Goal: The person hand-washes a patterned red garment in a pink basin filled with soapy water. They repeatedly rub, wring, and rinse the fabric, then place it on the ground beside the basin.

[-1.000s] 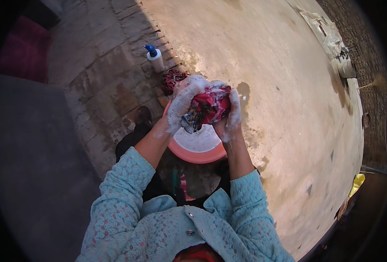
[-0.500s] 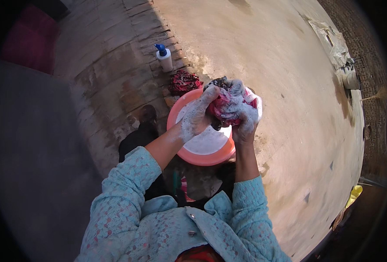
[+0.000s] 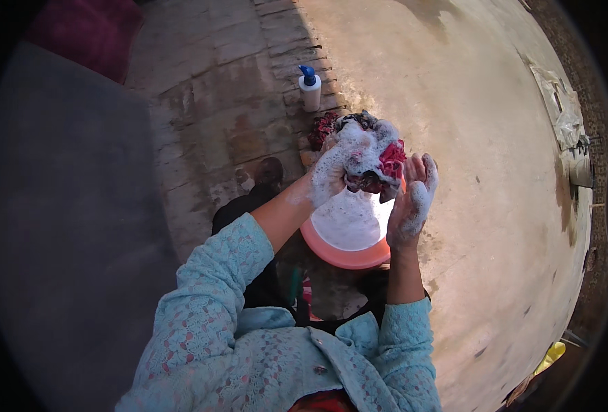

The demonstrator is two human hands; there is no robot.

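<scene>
— Left hand (image 3: 331, 175) grips the sudsy red cloth (image 3: 376, 161) above the pink basin (image 3: 348, 254); right hand (image 3: 414, 199) open, fingers spread.
— Probably slippery; it might drop, splashing foam

Beyond my hands a white bottle with a blue pump cap (image 3: 309, 88) stands on the brick paving (image 3: 215, 117). Just past my left hand lies a heap of dark red cloth (image 3: 321, 129). Well off to my right, a yellow object (image 3: 550, 356) sits at the edge of the concrete ground (image 3: 496, 137).
</scene>
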